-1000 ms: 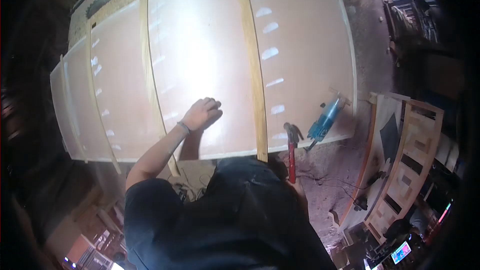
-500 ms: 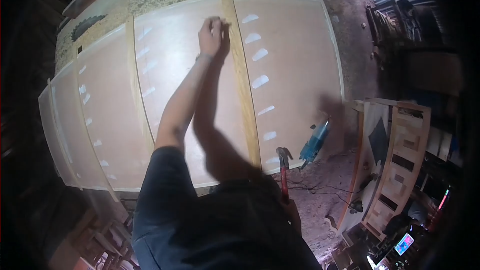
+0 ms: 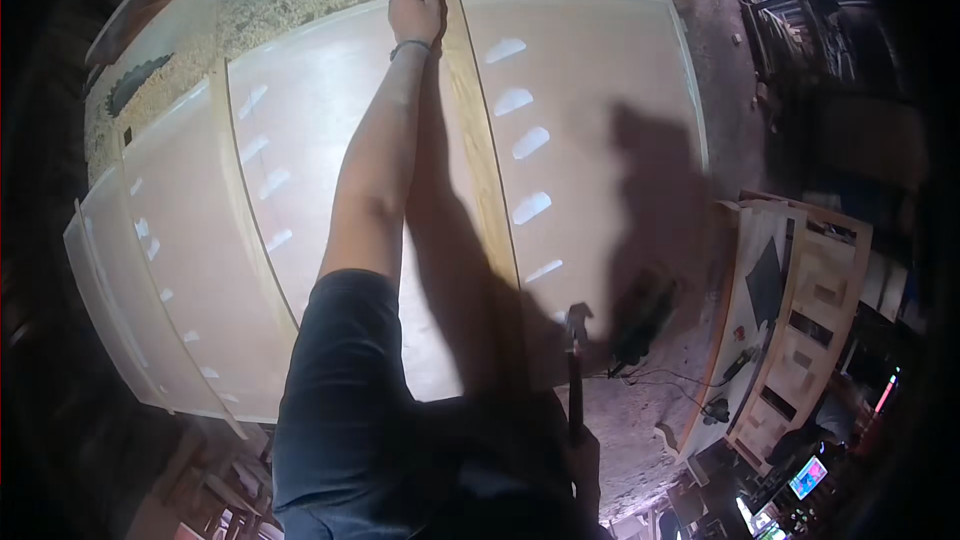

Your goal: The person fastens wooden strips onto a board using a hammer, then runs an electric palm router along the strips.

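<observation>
My left hand [image 3: 417, 4] is stretched far out and rests with closed fingers on the far end of a long wooden strip [image 3: 478, 140] that lies across a large pale board [image 3: 590, 90]. My right hand [image 3: 582, 460] is low at my side, gripping the handle of a claw hammer [image 3: 574, 360] whose head points up near the board's near edge. A blue power tool [image 3: 640, 325] lies in shadow on the board's near right corner. Whether the left hand pinches anything small is hidden.
Two more wooden strips [image 3: 250, 210] cross the board to the left, with rows of white marks between them. Sawdust covers the floor [image 3: 650, 410], where a black cable runs. A wooden frame [image 3: 800, 320] stands at the right. A saw blade [image 3: 135, 85] sits far left.
My left arm has reached from the board's near middle to the far end of the strip. My body leaned forward, and its shadow now covers the blue tool.
</observation>
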### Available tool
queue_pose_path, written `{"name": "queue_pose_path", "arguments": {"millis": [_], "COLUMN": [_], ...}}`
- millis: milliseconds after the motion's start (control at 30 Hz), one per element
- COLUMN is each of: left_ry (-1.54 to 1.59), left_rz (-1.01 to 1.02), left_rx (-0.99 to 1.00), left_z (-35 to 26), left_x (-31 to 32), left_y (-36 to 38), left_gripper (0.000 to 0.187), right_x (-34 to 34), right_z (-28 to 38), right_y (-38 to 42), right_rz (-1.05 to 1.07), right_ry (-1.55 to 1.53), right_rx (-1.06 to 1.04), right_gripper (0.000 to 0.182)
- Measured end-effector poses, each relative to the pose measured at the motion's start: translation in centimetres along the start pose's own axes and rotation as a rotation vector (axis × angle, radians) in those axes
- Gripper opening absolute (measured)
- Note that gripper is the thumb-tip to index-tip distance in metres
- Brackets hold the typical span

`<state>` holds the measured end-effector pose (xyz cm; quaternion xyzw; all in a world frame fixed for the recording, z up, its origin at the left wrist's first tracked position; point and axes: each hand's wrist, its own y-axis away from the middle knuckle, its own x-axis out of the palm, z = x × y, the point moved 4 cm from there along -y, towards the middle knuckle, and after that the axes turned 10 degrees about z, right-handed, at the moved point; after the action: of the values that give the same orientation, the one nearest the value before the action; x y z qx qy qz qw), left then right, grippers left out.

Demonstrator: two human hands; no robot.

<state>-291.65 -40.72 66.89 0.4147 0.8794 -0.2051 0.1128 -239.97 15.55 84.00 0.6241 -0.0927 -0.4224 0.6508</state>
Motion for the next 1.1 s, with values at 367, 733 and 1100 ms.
{"name": "queue_pose_path", "arguments": {"millis": [367, 733, 1100], "left_ry": [-0.249, -0.200, -0.221], "left_rz": [0.003, 0.025, 0.015], "left_rx": [0.052, 0.096, 0.104], "left_z": [-2.1, -2.8, -2.5], "left_x": [0.1, -0.4, -0.3], "left_y": [0.8, 1.0, 1.1], "left_gripper": [0.036, 0.061, 0.059], "right_x": [-5.2, -1.6, -1.5], "right_z": [34.0, 49.0, 50.4], "right_y": [-9.5, -15.7, -18.5], "right_rz": [-0.053, -0.210, -0.261], "right_ry": [-0.126, 0.081, 0.238], "right_rx": [-0.729, -0.995, -0.936], "right_gripper": [0.033, 0.035, 0.039]}}
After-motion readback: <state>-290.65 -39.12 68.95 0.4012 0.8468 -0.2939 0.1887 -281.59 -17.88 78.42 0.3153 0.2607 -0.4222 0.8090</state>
